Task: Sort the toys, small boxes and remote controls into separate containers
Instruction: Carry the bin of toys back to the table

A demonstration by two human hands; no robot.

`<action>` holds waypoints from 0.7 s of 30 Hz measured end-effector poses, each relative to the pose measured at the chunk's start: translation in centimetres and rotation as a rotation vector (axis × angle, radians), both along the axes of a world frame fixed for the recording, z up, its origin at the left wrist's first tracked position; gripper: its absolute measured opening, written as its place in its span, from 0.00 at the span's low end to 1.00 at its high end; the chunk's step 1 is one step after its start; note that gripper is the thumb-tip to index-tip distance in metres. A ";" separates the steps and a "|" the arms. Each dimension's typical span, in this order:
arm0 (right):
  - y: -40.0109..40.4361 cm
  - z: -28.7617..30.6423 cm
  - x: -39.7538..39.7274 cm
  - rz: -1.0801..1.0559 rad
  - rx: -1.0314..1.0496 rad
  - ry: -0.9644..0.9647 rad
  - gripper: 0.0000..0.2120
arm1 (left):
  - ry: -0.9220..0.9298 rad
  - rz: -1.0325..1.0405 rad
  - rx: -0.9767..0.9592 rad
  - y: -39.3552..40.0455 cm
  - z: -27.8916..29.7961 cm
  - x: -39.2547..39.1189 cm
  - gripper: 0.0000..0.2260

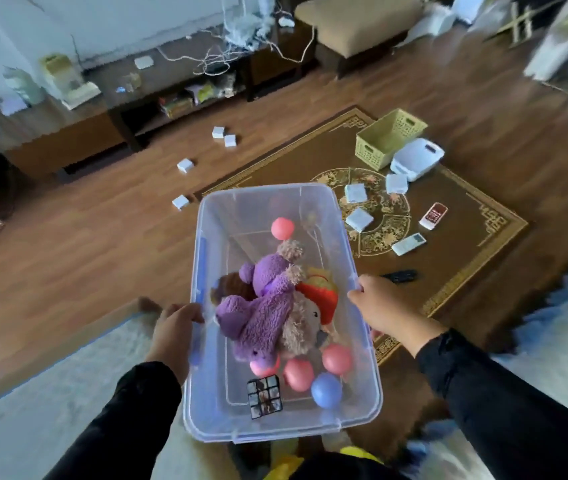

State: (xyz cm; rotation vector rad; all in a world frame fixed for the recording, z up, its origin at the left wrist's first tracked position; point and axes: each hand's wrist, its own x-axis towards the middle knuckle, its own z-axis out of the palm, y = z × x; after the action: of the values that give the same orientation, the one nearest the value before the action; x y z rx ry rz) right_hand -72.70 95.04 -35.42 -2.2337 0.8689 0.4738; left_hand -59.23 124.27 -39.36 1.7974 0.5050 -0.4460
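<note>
The clear toy bin point(313, 202) was held lengthwise away from the body, its long rims gripped by the curled fingers of the left hand point(175, 332) and right hand point(381, 308), with the small boxes point(358, 219) and remotes point(409, 244) lying ahead-right on the rug point(466, 244).

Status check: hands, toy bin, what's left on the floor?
Left hand and right hand grip clear bin. Plush toys, balls inside. Small boxes, remotes unsorted.
</note>
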 end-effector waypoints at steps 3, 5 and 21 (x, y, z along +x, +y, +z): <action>-1.5 0.1 -3.1 -0.161 -0.018 -0.017 0.12 | -0.054 -0.120 0.030 -3.9 0.5 1.0 0.07; -2.5 -0.1 -5.4 -0.253 -0.044 -0.045 0.12 | -0.031 -0.231 -0.001 -6.4 0.6 1.3 0.04; -12.4 0.3 -23.8 -0.823 -0.118 -0.102 0.12 | 0.083 -0.766 -0.114 -29.2 1.6 -6.8 0.11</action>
State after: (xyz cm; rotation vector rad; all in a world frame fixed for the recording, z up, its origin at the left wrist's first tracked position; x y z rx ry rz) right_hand -96.52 82.66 -35.14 -1.7587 1.6607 -0.0821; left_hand -66.04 95.07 -37.72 1.8199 -0.1799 -1.0510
